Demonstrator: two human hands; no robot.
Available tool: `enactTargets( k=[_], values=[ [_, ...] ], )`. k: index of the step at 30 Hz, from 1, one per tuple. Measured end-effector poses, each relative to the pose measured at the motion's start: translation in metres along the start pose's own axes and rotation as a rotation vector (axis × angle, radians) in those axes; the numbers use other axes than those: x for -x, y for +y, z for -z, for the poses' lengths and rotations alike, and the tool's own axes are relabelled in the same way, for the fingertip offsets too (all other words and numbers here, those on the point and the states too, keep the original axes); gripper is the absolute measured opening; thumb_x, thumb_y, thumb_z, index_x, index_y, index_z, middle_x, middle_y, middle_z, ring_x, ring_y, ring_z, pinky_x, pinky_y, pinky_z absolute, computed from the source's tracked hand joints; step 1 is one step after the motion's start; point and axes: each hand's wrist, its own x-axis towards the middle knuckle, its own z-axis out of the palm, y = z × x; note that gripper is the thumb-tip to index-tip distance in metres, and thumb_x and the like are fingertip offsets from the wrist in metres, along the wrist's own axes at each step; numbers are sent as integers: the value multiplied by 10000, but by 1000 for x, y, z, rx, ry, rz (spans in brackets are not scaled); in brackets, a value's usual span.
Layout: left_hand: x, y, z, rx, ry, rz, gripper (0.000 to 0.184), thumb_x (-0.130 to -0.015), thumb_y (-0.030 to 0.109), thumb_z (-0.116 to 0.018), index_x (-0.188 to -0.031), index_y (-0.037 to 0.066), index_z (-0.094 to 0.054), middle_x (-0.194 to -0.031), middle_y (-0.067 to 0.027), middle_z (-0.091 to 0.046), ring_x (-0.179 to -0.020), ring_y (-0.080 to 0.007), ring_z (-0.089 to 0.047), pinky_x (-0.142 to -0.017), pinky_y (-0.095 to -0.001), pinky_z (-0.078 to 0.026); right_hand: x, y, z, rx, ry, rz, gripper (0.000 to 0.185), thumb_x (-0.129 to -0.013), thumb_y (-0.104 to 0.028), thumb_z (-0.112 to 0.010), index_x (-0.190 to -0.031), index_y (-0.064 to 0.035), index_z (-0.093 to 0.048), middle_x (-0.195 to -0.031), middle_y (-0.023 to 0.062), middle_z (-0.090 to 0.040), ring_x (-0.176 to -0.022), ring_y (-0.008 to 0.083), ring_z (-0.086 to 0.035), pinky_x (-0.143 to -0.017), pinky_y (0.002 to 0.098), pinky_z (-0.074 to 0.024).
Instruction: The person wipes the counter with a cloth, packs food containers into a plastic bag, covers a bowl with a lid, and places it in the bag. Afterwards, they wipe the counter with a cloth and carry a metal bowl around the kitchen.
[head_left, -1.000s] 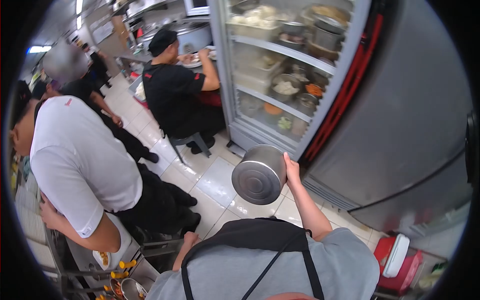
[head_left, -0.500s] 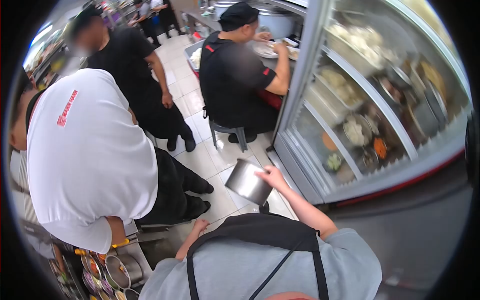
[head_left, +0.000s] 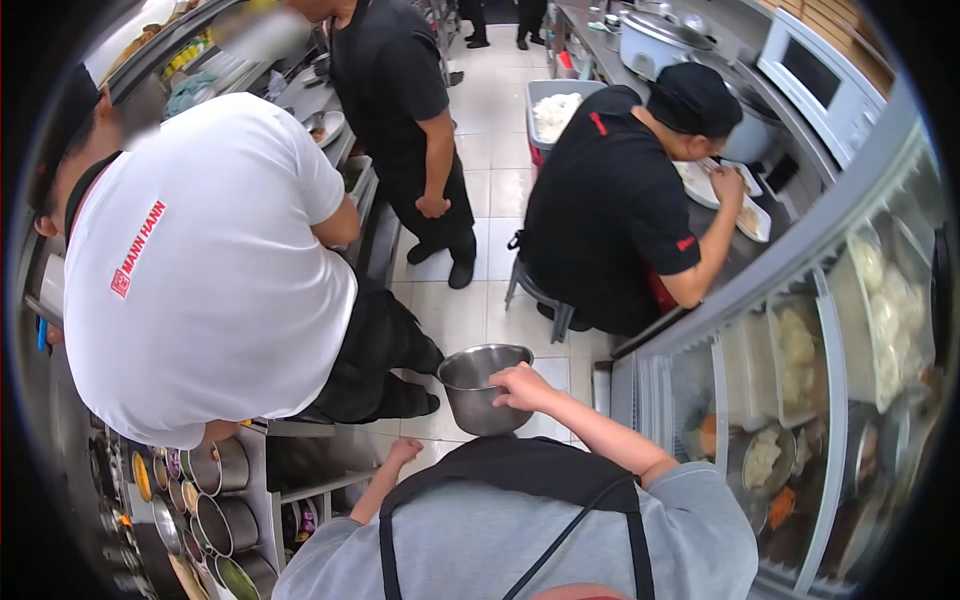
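Observation:
My right hand (head_left: 522,387) grips the near right rim of a deep, round stainless-steel pot (head_left: 478,400), thumb and fingers over its edge. The pot is held upright in front of my black apron (head_left: 510,465); bare metal shows on its inner wall, while its bottom is hidden. My left hand (head_left: 404,451) hangs low on the left, apart from the pot, fingers curled in and nothing visible in them. It is nearest to a steel counter's open shelf (head_left: 325,470).
A person in a white shirt (head_left: 210,270) bends over the left counter, beside several steel containers (head_left: 225,520). Another in black (head_left: 390,100) stands in the tiled aisle (head_left: 490,190). A seated person (head_left: 610,200) eats at the right counter. A glass-door fridge (head_left: 830,350) is close on my right.
My view has swung right along the aisle. The pot has gone from tilted to upright, its opening now facing up, still in my right hand. The fridge has shifted lower right in view.

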Motion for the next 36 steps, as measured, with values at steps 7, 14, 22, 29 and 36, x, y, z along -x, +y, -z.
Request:
enactTargets(
  k=[7, 14, 22, 29, 36],
  values=[
    [-60, 40, 17, 41, -102, -89, 248, -698, 267, -576, -806, 53, -638, -714, -111, -621, -653, -190, -608, -643, -325, -475, -92, 7, 43, 209, 42, 184, 251, -587, -192, -682, -814, -129, -594, -737, 0, -581, -802, 172, -530, -757, 328, -318],
    [-184, 168, 37, -123, -59, -279, 299, -703, 260, -549, -846, 5, -611, -828, -182, -605, -817, -314, -579, -740, -386, -446, -164, 29, 109, 151, 166, 165, 252, -582, -158, -675, -822, -124, -606, -722, 3, -580, -780, 179, -534, -745, 329, -326],
    [-323, 244, 98, -630, -24, -599, 328, -714, 297, -522, -863, 17, -608, -897, -203, -579, -861, -351, -546, -768, -403, -424, -233, 90, 196, 130, 294, 272, 202, -602, -144, -663, -767, -102, -554, -678, 3, -543, -739, 174, -520, -782, 329, -307],
    [-310, 326, 176, -420, -23, -195, 280, -680, 262, -565, -849, 50, -634, -802, -155, -616, -739, -282, -601, -688, -356, -471, -288, 151, 250, 47, 391, 272, 189, -605, -136, -648, -771, -115, -559, -672, 3, -538, -741, 174, -518, -787, 349, -299],
    [-405, 345, 208, -408, -229, -57, 248, -698, 221, -606, -897, 76, -624, -714, -83, -613, -530, -196, -583, -464, -317, -481, -330, 195, 277, -82, 453, 205, 184, -592, -106, -650, -750, -117, -557, -660, 0, -539, -725, 177, -521, -778, 361, -308]
  ],
)
